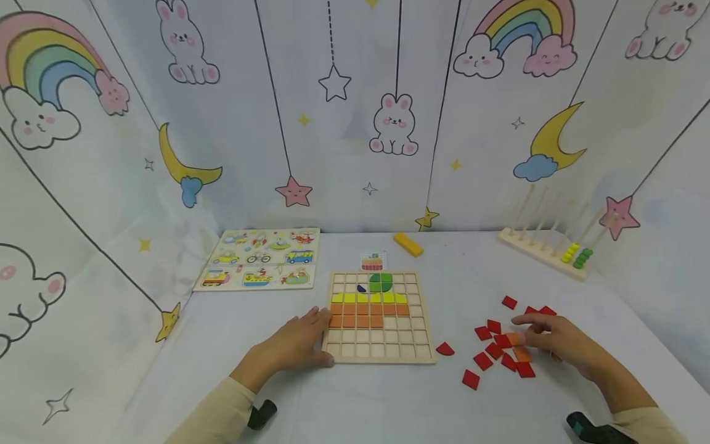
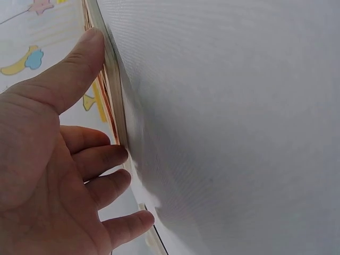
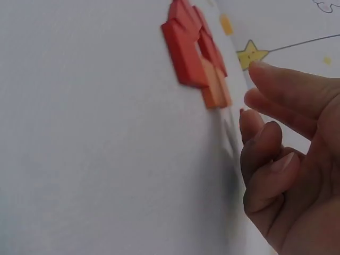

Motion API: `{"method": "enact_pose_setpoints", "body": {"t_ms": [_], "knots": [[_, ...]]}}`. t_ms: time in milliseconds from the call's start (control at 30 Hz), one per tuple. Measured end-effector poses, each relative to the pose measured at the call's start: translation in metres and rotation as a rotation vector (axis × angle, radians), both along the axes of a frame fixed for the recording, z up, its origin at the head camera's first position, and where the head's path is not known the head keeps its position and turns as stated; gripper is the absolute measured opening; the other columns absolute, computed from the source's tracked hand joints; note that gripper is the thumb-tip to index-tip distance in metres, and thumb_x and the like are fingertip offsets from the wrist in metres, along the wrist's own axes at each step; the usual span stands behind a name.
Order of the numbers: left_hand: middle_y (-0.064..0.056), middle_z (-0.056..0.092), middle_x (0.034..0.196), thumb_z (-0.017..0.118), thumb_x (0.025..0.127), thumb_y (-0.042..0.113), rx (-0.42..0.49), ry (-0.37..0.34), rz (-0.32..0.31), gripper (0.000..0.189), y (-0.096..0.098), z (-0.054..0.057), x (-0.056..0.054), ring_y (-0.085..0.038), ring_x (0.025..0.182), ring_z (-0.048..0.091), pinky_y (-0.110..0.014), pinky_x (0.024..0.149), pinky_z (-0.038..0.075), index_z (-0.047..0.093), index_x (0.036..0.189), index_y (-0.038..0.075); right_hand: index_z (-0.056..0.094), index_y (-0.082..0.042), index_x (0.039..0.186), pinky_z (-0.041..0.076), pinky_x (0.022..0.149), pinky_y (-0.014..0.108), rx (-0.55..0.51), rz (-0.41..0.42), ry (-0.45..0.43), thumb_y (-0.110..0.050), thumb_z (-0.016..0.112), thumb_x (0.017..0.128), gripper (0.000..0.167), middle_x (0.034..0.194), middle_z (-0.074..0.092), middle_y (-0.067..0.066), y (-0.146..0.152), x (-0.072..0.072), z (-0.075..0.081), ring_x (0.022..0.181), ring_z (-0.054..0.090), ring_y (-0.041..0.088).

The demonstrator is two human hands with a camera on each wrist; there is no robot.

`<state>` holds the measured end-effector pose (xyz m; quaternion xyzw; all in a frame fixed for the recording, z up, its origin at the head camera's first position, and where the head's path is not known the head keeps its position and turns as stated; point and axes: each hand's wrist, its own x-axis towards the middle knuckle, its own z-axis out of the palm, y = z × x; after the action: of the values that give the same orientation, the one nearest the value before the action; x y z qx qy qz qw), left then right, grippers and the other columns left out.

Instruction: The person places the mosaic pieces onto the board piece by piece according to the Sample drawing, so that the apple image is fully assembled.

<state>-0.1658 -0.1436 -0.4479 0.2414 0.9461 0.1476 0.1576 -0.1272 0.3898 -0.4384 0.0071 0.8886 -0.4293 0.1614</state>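
My left hand [image 1: 296,339] rests against the left edge of a wooden grid board [image 1: 379,353], thumb at its near corner and fingers along its side. Green pieces [image 1: 381,282], a small dark blue piece [image 1: 362,288], a row of yellow pieces [image 1: 368,298] and two rows of orange tiles [image 1: 356,309] fill part of the grid, the lower orange row shorter. Over the loose pieces at the right hovers my right hand [image 1: 563,345], index finger stretched out, other fingers bent, nothing seen in its grasp. Loose orange tiles [image 1: 522,354] lie by its thumb, among scattered red tiles [image 1: 483,361].
A small picture card [image 1: 373,261] sits behind the board, and a yellow block [image 1: 408,244] lies farther back. The vehicle puzzle [image 1: 261,259] occupies the back left. At the back right stands a wooden peg rack [image 1: 546,251] with yellow and green beads.
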Motion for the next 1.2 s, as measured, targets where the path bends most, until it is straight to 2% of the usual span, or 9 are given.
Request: {"method": "enact_pose_setpoints", "body": {"t_ms": [200,367,467,600,733,833,933,1067,1200], "knots": [[-0.011,0.035,0.164,0.08,0.084,0.05,-0.004,0.005,0.0,0.098,-0.001,-0.002,-0.001,-0.032,0.154,0.027,-0.06,0.12,0.028,0.034,0.159,0.006,0.067,-0.005,0.127,0.053,0.069,0.027,0.158,0.047,0.052,-0.033,0.072,0.095,0.043,0.103,0.061,0.007,0.006,0.001,-0.016,0.095,0.052,0.023],[-0.011,0.035,0.164,0.08,0.084,0.05,-0.003,0.003,0.004,0.098,-0.001,-0.003,-0.001,-0.032,0.154,0.027,-0.059,0.121,0.028,0.034,0.159,0.006,0.063,-0.005,0.11,0.053,0.071,0.026,0.163,0.027,0.11,-0.031,0.074,0.094,0.033,0.101,0.061,0.007,-0.004,0.001,-0.017,0.096,0.054,0.023],[-0.011,0.035,0.164,0.08,0.084,0.05,-0.005,-0.002,0.009,0.098,-0.001,-0.003,-0.001,-0.031,0.154,0.027,-0.059,0.121,0.028,0.034,0.159,0.006,0.058,-0.003,0.108,0.053,0.067,0.026,0.102,-0.013,0.102,-0.028,0.071,0.097,0.03,0.098,0.062,0.009,-0.009,0.001,-0.014,0.088,0.057,0.023],[-0.011,0.035,0.164,0.081,0.084,0.05,-0.007,-0.003,0.016,0.098,0.0,-0.002,0.0,-0.031,0.154,0.027,-0.058,0.121,0.028,0.034,0.159,0.007,0.055,0.0,0.133,0.057,0.069,0.025,-0.016,-0.096,0.071,-0.03,0.065,0.101,0.045,0.091,0.064,0.011,-0.011,-0.001,-0.013,0.078,0.063,0.022],[-0.01,0.035,0.164,0.081,0.084,0.05,-0.004,-0.001,0.016,0.098,0.0,-0.001,0.0,-0.03,0.154,0.027,-0.058,0.122,0.028,0.035,0.159,0.007,0.047,0.003,0.149,0.059,0.076,0.021,-0.11,-0.189,0.066,-0.036,0.062,0.103,0.062,0.107,0.066,0.008,-0.007,-0.002,-0.014,0.083,0.067,0.015],[-0.01,0.036,0.164,0.081,0.084,0.05,-0.001,0.0,0.015,0.098,0.0,-0.001,0.0,-0.03,0.154,0.027,-0.057,0.122,0.028,0.035,0.159,0.007,0.045,0.0,0.151,0.058,0.082,0.019,-0.177,-0.229,0.063,-0.037,0.063,0.102,0.064,0.119,0.061,-0.001,-0.005,-0.004,-0.014,0.092,0.066,0.005],[-0.01,0.036,0.164,0.081,0.084,0.05,-0.002,0.001,0.017,0.098,0.0,-0.001,0.0,-0.03,0.154,0.027,-0.058,0.122,0.028,0.035,0.159,0.007,0.046,-0.003,0.151,0.058,0.085,0.019,-0.279,-0.25,0.061,-0.033,0.067,0.1,0.063,0.116,0.06,-0.01,-0.011,-0.008,-0.013,0.096,0.066,0.001],[-0.009,0.036,0.164,0.082,0.083,0.05,-0.004,0.0,0.02,0.099,0.0,-0.002,0.0,-0.03,0.154,0.027,-0.058,0.121,0.028,0.035,0.159,0.007,0.05,-0.001,0.145,0.059,0.085,0.022,-0.39,-0.245,0.09,-0.027,0.071,0.098,0.058,0.107,0.066,-0.011,-0.03,-0.015,-0.009,0.096,0.071,0.007],[-0.009,0.035,0.164,0.082,0.083,0.05,-0.003,0.0,0.021,0.099,0.0,-0.002,0.0,-0.03,0.154,0.027,-0.058,0.121,0.028,0.035,0.159,0.007,0.048,0.001,0.143,0.059,0.087,0.025,-0.4,-0.217,0.1,-0.027,0.073,0.096,0.06,0.112,0.067,-0.003,-0.059,-0.025,-0.004,0.101,0.071,0.017]]}}
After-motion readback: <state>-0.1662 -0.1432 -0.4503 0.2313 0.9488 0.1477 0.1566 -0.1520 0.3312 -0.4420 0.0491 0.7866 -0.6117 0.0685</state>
